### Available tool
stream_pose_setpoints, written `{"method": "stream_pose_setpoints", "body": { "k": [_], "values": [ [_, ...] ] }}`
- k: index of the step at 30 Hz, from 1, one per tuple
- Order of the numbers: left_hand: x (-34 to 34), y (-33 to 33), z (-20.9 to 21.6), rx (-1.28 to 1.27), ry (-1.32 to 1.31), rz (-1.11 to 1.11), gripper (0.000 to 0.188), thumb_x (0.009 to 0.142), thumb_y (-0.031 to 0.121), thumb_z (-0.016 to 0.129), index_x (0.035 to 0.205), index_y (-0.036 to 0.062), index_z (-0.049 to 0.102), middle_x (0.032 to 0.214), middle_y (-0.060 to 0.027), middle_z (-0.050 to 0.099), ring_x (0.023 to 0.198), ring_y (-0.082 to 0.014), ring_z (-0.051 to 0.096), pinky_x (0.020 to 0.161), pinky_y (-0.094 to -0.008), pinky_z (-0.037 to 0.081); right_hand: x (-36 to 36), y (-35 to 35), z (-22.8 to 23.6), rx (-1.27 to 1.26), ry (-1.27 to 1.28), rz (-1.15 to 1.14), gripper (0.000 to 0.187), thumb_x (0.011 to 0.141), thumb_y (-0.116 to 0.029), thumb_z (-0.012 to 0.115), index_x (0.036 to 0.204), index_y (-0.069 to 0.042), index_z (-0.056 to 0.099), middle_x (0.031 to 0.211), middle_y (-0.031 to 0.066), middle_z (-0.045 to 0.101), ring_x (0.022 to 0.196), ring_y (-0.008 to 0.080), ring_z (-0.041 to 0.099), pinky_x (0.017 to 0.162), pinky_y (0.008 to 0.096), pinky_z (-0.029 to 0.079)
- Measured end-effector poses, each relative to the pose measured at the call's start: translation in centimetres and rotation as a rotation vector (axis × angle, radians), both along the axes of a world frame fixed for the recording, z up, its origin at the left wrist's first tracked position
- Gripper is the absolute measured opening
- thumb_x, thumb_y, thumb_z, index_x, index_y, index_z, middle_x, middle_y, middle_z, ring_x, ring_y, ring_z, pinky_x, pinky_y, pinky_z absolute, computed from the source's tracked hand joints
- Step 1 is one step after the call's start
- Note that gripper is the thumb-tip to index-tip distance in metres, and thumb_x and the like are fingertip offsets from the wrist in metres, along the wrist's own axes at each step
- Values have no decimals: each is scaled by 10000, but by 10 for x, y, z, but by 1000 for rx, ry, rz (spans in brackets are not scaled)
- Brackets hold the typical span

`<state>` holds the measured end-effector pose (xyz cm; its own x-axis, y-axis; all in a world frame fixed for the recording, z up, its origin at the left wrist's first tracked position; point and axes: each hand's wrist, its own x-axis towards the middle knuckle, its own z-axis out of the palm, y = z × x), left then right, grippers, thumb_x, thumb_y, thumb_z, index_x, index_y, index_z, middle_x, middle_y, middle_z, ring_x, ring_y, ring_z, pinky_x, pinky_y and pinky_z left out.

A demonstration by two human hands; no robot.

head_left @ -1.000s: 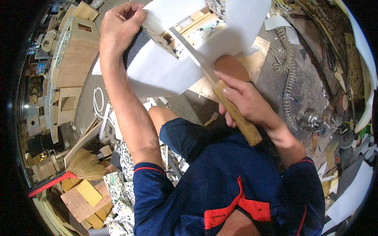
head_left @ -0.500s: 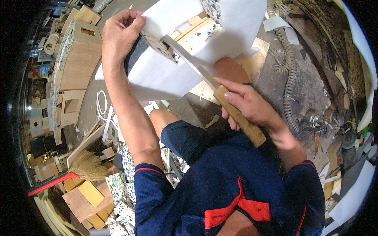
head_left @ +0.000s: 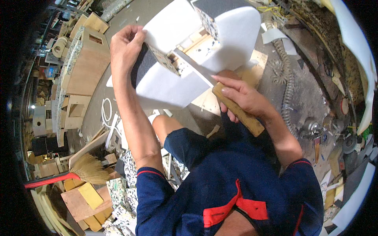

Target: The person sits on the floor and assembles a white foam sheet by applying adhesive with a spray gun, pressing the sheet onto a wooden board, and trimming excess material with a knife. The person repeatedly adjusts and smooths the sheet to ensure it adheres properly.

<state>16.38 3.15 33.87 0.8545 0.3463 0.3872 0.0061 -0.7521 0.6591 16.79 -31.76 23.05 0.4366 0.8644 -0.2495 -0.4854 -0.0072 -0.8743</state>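
Observation:
My right hand [head_left: 246, 98] grips the wooden handle of a long-bladed knife [head_left: 237, 111]. Its blade slants up and left, the far end meeting a white foam sheet [head_left: 169, 23] beside a wood and speckled-foam frame [head_left: 202, 47]. Exactly how deep the tip sits is hidden. My left hand [head_left: 128, 45] pinches the sheet's left edge between thumb and bent fingers. Broad white lobes spread out on the near side of the frame, and dark material shows at both sides. A speckled foam panel [head_left: 163, 59] stands just left of the blade.
A thin wooden board [head_left: 256, 65] lies on the floor beyond my knee. Coiled air hose [head_left: 286, 70] runs down the right. Left of me are wooden frame pieces [head_left: 88, 65], a straw broom [head_left: 88, 169] and speckled foam scraps [head_left: 120, 196]. A metal tool [head_left: 313, 128] sits at right.
The visible blade has become shorter, its far end now lower and further right. A dark strip has come into sight at the workpiece's upper right. My left hand still pinches the sheet.

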Motion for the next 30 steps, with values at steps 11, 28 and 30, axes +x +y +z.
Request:
{"method": "stream_pose_setpoints", "body": {
  "k": [11, 28, 30],
  "values": [
    [-7, -5, 40, 344, 192, 18, 758, 813, 451, 822, 1349, -31, 587, 1181, -238, 707, 1130, -332, 680, 987, -448, 524, 20, -29, 22, -264, -511, 101, 523, 1047, -131, 466, 1562, -84, 389, 817, 68, 636, 561, 109, 596, 525, 258, 500],
    [-33, -92, 57, 92, -432, 314, 581, 902, 286, 786, 1365, -19, 612, 1365, -229, 628, 1250, -285, 611, 1092, -448, 446, 123, -162, 95, -395, -1594, -436, 604, 784, 126, 706, 1311, -168, 679, 1087, 131, 659, 905, 321, 677, 778, 370, 551],
    [-5, -143, 21, 99, -219, 223, 709, 861, 314, 808, 1423, -31, 546, 1434, -267, 564, 1378, -351, 505, 1184, -477, 339, 149, -166, 88, -391, -1661, -426, 610, 781, 130, 700, 1302, -186, 683, 1083, 129, 656, 912, 317, 677, 775, 366, 550]
  ]
}}
